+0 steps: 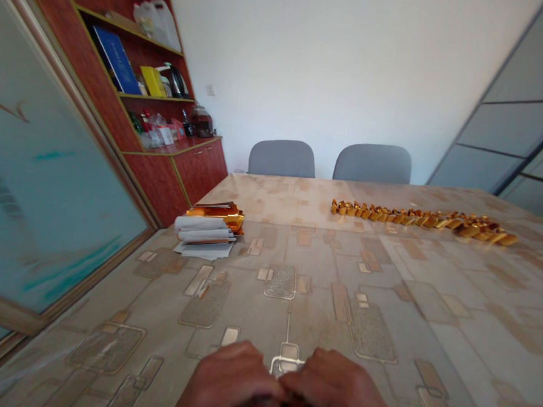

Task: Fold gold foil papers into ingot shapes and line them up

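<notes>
Over the desk's [315,321] near part, the left hand [232,380] and right hand [337,386] met, fingers curled in; their undersides were hidden, so what they held could not be told. Paper [202,225] lay piled leftward, perhaps for easy reach; gold pieces [405,219] stood lined up farther right, probably to keep them in order.

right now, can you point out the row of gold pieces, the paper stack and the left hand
Row of gold pieces [408,219]: head view, near the row's middle.
Paper stack [205,231]: head view, on its white sheets.
Left hand [228,378]: head view, on the back of the hand.
</notes>
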Motion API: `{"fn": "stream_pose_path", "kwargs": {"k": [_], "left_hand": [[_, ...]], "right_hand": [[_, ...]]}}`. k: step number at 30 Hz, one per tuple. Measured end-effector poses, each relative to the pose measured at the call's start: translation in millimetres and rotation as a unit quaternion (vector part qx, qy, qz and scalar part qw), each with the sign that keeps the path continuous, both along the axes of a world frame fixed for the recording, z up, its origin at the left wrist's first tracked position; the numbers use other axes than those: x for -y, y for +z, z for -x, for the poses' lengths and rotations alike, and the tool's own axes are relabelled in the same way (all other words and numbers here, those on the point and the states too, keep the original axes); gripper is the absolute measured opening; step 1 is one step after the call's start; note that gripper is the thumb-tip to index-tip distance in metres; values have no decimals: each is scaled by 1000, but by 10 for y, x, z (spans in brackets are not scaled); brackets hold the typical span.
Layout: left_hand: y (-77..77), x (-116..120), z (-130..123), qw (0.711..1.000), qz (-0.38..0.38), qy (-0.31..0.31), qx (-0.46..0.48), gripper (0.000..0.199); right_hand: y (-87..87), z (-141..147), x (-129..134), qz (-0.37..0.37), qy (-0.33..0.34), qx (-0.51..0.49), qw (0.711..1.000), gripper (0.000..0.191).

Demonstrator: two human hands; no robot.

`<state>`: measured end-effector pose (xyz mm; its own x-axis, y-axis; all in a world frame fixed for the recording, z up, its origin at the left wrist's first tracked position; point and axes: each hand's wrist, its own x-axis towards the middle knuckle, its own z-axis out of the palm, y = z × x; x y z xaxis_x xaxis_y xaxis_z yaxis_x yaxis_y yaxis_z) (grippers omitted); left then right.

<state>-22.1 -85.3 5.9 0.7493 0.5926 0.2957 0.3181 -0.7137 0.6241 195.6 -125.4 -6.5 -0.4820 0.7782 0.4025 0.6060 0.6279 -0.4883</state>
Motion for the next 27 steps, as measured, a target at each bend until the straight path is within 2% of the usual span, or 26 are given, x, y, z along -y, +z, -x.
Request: {"fn": "stream_pose_path", "kwargs": {"k": [2, 3, 4, 6, 8, 12, 15, 19, 22, 24, 27], "left_hand": [[193, -157, -179, 988, 120, 82, 53, 18], [272, -241, -268, 974, 181, 107, 80, 17], [332, -325, -351, 963, 231, 105, 91, 15], [389, -481, -489, 943, 299, 103, 101, 12], [374, -605, -577, 930, 338, 101, 102, 12], [256, -742, -617, 924, 357, 102, 91, 15], [179, -782, -584, 918, 367, 126, 87, 17], [128, -811, -555, 908, 382, 145, 90, 22], [129, -812, -563, 910, 376, 151, 92, 22], [139, -799, -575, 909, 375, 151, 100, 20], [151, -772, -590, 901, 390, 142, 129, 18]], "right_hand": [[227, -101, -143, 91, -2, -53, 994, 34], [313, -152, -216, 148, 3, -88, 985, 30], [372, -200, -285, 194, 1, -124, 973, 25], [405, -285, -401, 256, -18, -188, 948, 23], [348, -354, -483, 284, -36, -227, 931, 27], [156, -461, -566, 332, -57, -268, 903, 36], [72, -517, -585, 352, -81, -284, 888, 37], [65, -536, -589, 344, -118, -283, 887, 42], [91, -504, -586, 341, -102, -272, 894, 46], [108, -461, -582, 334, -90, -265, 900, 45], [134, -381, -581, 311, -106, -267, 906, 39]]}}
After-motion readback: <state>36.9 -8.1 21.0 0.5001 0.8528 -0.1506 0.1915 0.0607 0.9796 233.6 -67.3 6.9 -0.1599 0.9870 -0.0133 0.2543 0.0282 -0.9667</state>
